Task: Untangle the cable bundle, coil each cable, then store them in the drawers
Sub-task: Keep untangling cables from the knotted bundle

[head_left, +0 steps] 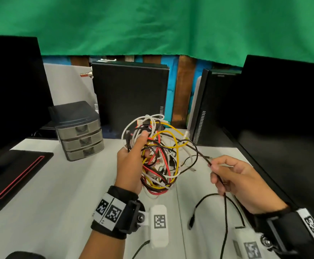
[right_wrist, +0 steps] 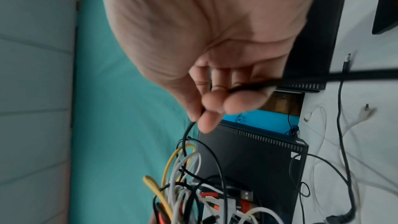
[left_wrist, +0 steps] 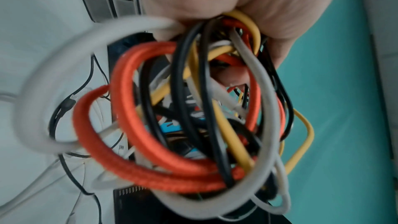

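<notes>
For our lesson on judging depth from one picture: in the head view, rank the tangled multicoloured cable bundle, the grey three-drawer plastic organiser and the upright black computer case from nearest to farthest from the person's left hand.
1. Tangled multicoloured cable bundle: gripped in the left hand.
2. Grey three-drawer plastic organiser: on the table, left of the hand and farther back.
3. Upright black computer case: behind the bundle, at the table's back.

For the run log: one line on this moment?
left hand grips cable bundle | right hand pinches black cable | drawers shut
</notes>
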The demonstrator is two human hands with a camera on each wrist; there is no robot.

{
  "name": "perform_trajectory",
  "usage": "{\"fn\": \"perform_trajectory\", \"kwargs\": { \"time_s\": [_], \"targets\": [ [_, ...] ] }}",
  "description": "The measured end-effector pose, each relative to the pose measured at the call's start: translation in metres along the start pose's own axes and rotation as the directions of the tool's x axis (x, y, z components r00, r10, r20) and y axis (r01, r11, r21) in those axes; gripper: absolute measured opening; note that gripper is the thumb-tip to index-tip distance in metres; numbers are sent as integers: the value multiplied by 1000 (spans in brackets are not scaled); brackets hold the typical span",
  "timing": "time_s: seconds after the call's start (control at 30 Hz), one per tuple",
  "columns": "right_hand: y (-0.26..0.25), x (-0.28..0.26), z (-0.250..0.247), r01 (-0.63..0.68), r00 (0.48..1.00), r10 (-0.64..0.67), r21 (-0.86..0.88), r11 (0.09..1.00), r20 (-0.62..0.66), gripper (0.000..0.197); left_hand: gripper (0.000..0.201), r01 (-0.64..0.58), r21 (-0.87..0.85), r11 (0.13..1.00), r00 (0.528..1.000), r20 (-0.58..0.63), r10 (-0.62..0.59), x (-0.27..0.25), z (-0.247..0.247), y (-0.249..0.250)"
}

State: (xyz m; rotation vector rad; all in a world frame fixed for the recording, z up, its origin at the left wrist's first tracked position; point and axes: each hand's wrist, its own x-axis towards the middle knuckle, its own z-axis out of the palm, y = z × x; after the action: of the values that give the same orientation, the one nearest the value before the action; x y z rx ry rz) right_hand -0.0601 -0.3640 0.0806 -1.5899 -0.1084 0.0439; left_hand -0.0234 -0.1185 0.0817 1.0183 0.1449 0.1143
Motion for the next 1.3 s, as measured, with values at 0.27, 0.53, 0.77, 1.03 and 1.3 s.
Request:
{"fn": "perform_trajectory", "kwargs": {
  "time_s": [0.27, 0.53, 0.77, 1.03, 1.3],
  "targets": [
    [4, 1, 14, 53, 993, -59, -71, 996, -99, 13, 69, 31, 139, 990, 981, 183, -57, -6, 9, -17],
    [-16, -7, 11, 264, 743, -540, -568, 779, -395, 14, 47, 12, 151, 988, 857, 508, -88, -20, 6, -33],
    [-31, -27, 43, 262, 927, -354, -464, 846, -122, 25, 31, -203, 359, 911, 754, 651, -89, -45, 26, -54],
    [-24, -19, 32, 336, 924, -367, -232, 913, -105, 13, 20, -102, 327, 939, 908, 416, -46, -41, 29, -60],
    [-28, -26, 44, -77, 939, 84, -35, 996, 333, 53, 17, -178, 308, 935, 953, 290, 86, -30, 17, -49]
  ]
}}
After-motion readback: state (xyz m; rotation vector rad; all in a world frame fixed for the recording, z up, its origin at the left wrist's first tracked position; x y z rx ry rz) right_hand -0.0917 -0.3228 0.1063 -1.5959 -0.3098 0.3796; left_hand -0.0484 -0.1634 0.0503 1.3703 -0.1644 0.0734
